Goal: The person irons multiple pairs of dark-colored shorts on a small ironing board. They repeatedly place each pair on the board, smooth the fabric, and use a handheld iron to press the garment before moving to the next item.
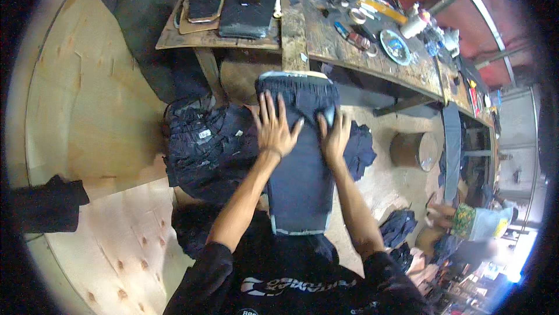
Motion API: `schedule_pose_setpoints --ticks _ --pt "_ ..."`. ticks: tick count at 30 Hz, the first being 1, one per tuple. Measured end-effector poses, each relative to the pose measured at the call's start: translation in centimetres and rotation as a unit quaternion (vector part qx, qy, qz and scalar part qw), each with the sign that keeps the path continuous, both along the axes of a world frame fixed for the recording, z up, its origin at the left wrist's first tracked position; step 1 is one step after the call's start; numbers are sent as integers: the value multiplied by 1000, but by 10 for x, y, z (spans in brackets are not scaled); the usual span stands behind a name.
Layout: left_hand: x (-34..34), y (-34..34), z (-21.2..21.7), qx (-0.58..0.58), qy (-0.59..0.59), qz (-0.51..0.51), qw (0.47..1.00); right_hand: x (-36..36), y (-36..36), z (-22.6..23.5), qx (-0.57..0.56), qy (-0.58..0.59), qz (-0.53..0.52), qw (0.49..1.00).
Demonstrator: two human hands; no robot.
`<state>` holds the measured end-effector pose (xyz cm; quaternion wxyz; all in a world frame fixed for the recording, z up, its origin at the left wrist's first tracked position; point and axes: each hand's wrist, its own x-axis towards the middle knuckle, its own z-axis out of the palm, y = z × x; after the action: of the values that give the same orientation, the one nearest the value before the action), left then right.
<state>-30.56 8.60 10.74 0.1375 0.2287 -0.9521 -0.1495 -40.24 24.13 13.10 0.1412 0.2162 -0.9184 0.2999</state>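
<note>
Dark trousers with a gathered elastic waistband [303, 160] are stretched over a flat board [294, 74], whose pale edge shows past the waistband and again at the near end. My left hand [273, 126] lies on the cloth just below the waistband, fingers spread. At the board's right edge, my right hand [334, 131] has its thumb on top and its fingers along the side, with a dark bit of the trousers bunched between them. Part of that grip is hidden by the hand itself.
Heaped dark garments [204, 140] lie left of the board. Ahead stands a wooden workbench [326, 41] bearing a bowl [395, 46], tape rolls and bottles. A round stool-like drum [414, 151] is at right; another person [477, 222] bends beyond it. Plywood [116, 94] stands left.
</note>
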Motion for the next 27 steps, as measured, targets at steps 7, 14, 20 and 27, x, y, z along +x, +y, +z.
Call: schedule_pose_setpoints --ticks 7,14,20,27 --pt "-50 -42 44 117 -240 -165 950 -55 -16 -30 -42 18 3 999" --pt "-69 -45 49 233 -212 -225 922 -60 -15 -46 -48 41 -3 998" --pt "-75 -75 89 315 -117 -91 937 -65 -19 -27 -77 8 20 997" --pt "-77 -36 46 48 -181 23 982 2 7 29 -181 -89 73 977"
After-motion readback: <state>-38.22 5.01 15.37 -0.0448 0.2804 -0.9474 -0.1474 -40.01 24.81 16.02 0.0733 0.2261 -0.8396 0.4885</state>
